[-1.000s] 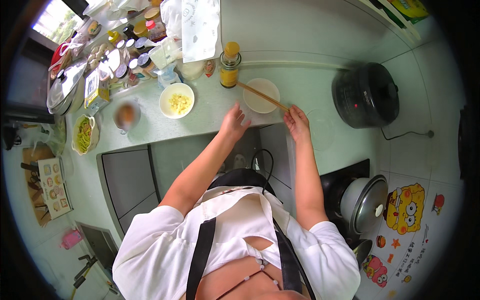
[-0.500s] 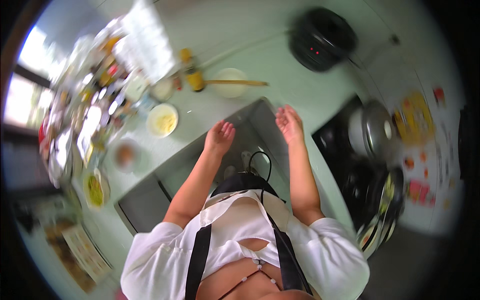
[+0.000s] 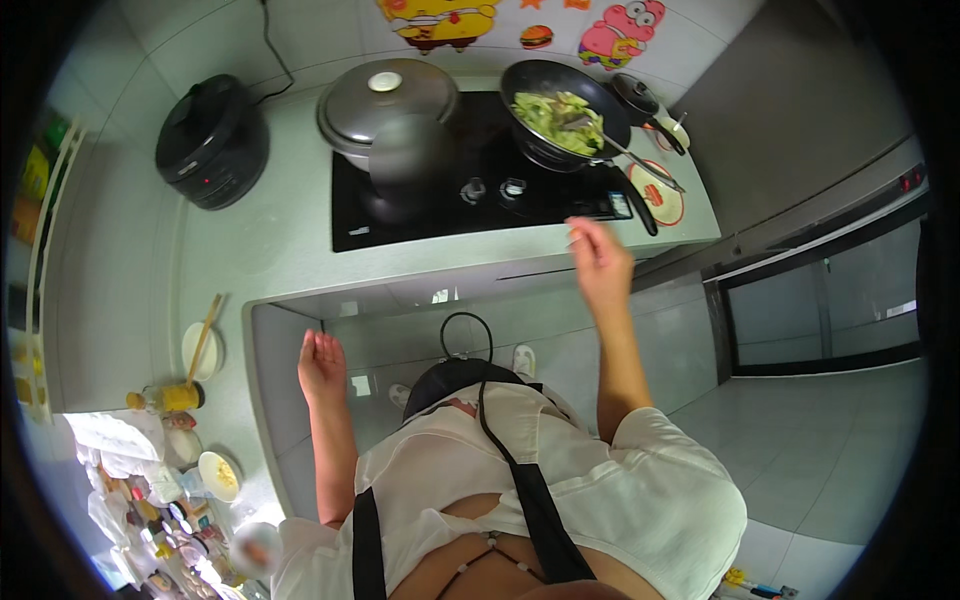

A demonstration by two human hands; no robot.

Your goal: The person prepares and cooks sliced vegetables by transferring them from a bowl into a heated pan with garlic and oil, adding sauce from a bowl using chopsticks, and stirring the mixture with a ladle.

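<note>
My right hand (image 3: 603, 265) is held out over the floor in front of the stove's edge, fingers loosely bent and holding nothing. It is just short of the black handle of a wok (image 3: 601, 82). Chopped green vegetables (image 3: 552, 118) lie in the wok, and a metal spatula (image 3: 640, 158) rests in them, its handle sticking out over the rim. My left hand (image 3: 322, 368) hangs beside the left counter, loosely curled with nothing in it. A lidded silver pot (image 3: 388, 100) stands on the left side of the black cooktop (image 3: 390, 222).
A black rice cooker (image 3: 212, 145) stands in the left corner. Along the left counter are a bowl with chopsticks (image 3: 203, 350), a yellow-labelled bottle (image 3: 172, 399) and a bowl of chopped pale food (image 3: 220, 476). A plate (image 3: 662, 200) and small lidded pan (image 3: 634, 95) are beside the wok.
I have turned right, so the stove is now ahead and the cluttered counter lies at the lower left. My right hand has moved close to the wok handle; my hands are farther apart.
</note>
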